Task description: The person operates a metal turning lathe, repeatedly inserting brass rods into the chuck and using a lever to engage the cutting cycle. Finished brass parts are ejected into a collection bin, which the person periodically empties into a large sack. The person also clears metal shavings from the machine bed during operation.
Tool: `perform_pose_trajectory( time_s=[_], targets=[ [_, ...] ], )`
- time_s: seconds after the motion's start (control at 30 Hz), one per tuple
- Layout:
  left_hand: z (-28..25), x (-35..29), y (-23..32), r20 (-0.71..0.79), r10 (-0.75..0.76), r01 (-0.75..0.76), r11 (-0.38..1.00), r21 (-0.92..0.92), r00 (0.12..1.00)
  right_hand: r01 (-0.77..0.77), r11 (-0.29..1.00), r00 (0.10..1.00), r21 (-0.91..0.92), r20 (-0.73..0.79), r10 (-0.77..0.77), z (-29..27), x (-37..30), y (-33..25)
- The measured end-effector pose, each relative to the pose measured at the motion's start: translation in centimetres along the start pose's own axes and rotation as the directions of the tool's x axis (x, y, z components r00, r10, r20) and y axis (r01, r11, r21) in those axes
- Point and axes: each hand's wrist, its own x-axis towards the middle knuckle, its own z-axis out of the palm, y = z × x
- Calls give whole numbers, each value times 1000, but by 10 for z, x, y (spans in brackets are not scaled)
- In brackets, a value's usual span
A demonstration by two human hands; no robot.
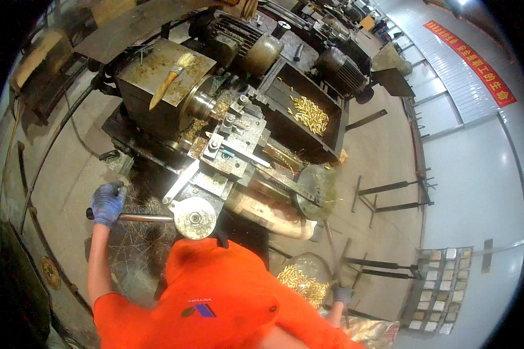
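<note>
My left hand [109,203], in a blue-grey glove with dark fingertips, is closed at the black-ended lever handle [145,218] of a lathe; the bar passes under the palm. The lever joins a round metal hub [195,218] below the tool slide [233,142]. Shiny metal shows at the spindle [201,104], with brass chips around it. At the lower right, my right hand [343,295], in a grey glove, is beside a round pan [315,266] of short brass pieces [300,284]. Its fingers are too small and partly hidden to read.
A brush [172,81] lies on the headstock [131,67]. Behind the slide, a dark metal trough [337,148] holds more brass pieces [310,115]. A round dish [317,189] stands right of the slide. Dark metal stands [384,187] and a wall rack [442,285] are farther right.
</note>
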Motion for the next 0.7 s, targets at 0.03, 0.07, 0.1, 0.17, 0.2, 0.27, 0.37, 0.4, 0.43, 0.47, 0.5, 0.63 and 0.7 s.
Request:
perform_pose_trajectory(
  time_s=[0.03,0.07,0.1,0.17,0.2,0.27,0.37,0.4,0.43,0.47,0.5,0.63,0.7],
  targets=[
    [0,2,2,13,-13,13,1000,-14,1000,-13,1000,1000,-2,-8,13,5,0,5],
    [1,4,2,14,-4,4,1000,-13,1000,-26,1000,1000,-3,-15,26,7,-2,8],
    [2,3,-1,11,-6,6,1000,-9,1000,-28,1000,999,12,-25,29,4,-4,5],
    [4,1,-6,-3,-1,1,1000,-6,1000,-34,998,998,43,-43,36,-4,-11,-3],
    [6,0,-9,-13,5,-5,1000,-6,1000,-26,999,999,34,-34,27,-2,-8,-3],
    [9,2,-12,-27,25,-26,1000,-3,999,-27,999,999,17,-20,27,10,0,7],
    [13,5,-13,-33,37,-37,999,3,999,14,1000,998,-13,61,-13,28,13,25],
    [12,5,-13,-27,30,-30,1000,-4,999,-1,1000,998,20,56,0,25,10,22],
    [11,5,-13,-21,24,-24,1000,-10,999,-16,998,999,53,51,13,19,4,15],
    [10,4,-12,-27,21,-21,1000,-9,999,-31,996,999,86,47,27,16,0,11],
    [8,4,-9,-31,20,-21,1000,-9,999,-31,996,999,81,32,29,16,-1,11],
    [8,3,-9,-51,5,-7,999,-37,999,-23,999,1000,39,12,22,14,-6,11],
    [3,2,-2,-29,-15,14,999,-35,999,-20,1000,1000,24,6,20,14,-8,10]
  ],
)
